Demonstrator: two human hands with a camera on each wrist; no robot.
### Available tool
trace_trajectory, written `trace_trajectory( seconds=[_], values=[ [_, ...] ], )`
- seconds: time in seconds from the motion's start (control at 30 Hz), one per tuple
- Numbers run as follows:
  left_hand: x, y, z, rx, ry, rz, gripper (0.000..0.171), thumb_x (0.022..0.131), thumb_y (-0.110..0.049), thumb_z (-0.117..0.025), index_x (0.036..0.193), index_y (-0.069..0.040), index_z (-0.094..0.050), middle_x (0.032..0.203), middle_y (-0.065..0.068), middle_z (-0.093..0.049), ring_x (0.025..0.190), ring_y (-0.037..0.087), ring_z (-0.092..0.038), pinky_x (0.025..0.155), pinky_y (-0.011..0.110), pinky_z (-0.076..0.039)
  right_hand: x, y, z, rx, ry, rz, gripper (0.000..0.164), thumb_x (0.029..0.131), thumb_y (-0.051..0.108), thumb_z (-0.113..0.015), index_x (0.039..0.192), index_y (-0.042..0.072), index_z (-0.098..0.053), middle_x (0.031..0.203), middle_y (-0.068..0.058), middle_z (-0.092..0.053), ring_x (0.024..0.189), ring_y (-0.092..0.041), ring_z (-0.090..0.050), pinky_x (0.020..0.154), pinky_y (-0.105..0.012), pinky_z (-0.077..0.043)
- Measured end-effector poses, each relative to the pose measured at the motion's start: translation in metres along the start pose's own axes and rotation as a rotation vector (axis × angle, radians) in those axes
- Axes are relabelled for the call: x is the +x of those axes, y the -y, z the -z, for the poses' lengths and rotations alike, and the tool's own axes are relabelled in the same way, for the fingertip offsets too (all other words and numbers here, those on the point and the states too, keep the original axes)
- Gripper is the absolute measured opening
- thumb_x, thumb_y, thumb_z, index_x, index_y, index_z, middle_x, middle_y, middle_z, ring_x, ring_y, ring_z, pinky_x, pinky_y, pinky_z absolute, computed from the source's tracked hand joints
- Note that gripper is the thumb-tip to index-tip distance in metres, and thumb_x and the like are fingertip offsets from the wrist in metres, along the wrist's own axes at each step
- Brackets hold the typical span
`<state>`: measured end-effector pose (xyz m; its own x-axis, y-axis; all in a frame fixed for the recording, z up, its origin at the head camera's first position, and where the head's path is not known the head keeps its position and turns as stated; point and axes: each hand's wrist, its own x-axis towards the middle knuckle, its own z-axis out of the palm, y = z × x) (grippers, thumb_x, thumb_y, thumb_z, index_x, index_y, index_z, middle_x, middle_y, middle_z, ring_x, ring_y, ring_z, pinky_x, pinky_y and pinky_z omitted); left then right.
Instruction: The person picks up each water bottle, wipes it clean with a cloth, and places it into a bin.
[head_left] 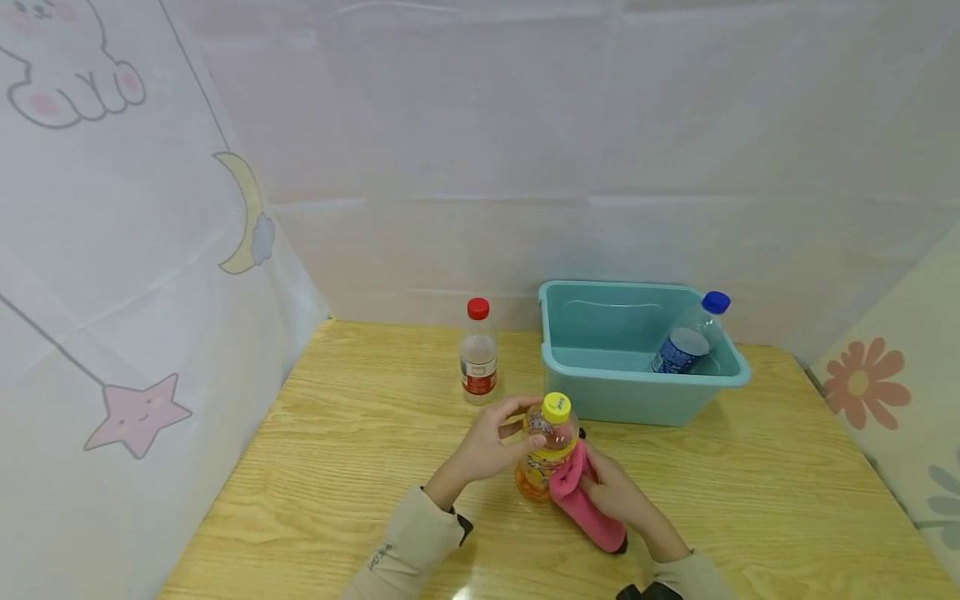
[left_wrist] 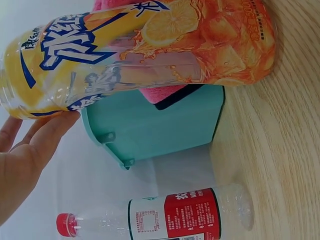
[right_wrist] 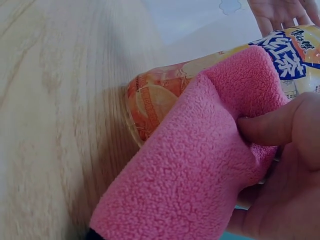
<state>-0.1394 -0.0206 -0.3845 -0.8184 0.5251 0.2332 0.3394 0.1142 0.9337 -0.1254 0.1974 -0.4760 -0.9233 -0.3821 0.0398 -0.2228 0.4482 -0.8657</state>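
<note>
A clear drink bottle [head_left: 538, 467] with a yellow cap and an orange-and-yellow label stands upright on the table. My left hand [head_left: 487, 442] holds it around the upper part, thumb across the front and fingers behind; in the left wrist view, fingertips meet the bottle [left_wrist: 150, 50] near its shoulder. On the other side, my right hand [head_left: 618, 496] grips a folded pink fleecy cloth [head_left: 588, 512] with dark edging. Up close in the right wrist view, the thumb presses into the cloth [right_wrist: 185, 165], which lies against the label and covers part of it.
Behind the hands, a clear bottle [head_left: 478, 354] with a red cap and red-and-white label stands on the wooden table [head_left: 337, 450]. To its right sits a teal bin [head_left: 622, 396]; a blue-capped bottle [head_left: 686, 342] leans inside it. A printed white sheet [head_left: 450, 167] hangs behind the table.
</note>
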Motion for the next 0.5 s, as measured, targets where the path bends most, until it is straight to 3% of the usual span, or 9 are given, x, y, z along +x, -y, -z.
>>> trace_trajectory(
  seconds=[0.33,0.5],
  values=[
    [0.0020,0.0069,-0.0007,-0.012,-0.013,0.012,0.043,0.086,-0.001,-0.059,0.126,0.006,-0.046,0.126,0.020,-0.049,0.117,0.031,-0.046,0.095,0.042,-0.041,0.0014,-0.0022,-0.0041,-0.023,-0.040,-0.045,0.050,0.086,-0.010,-0.049,0.134,-0.005,-0.036,0.123,-0.022,-0.051,0.115,-0.036,-0.046,0.091,-0.049,-0.042],
    [0.0020,0.0067,0.0002,-0.045,-0.011,-0.005,0.042,0.086,0.000,-0.059,0.125,0.008,-0.046,0.125,0.022,-0.049,0.117,0.035,-0.046,0.096,0.044,-0.040,0.0001,-0.0016,-0.0040,-0.032,-0.088,-0.056,0.048,0.084,-0.010,-0.053,0.131,-0.005,-0.041,0.121,-0.021,-0.053,0.111,-0.031,-0.050,0.086,-0.042,-0.046]
  ],
)
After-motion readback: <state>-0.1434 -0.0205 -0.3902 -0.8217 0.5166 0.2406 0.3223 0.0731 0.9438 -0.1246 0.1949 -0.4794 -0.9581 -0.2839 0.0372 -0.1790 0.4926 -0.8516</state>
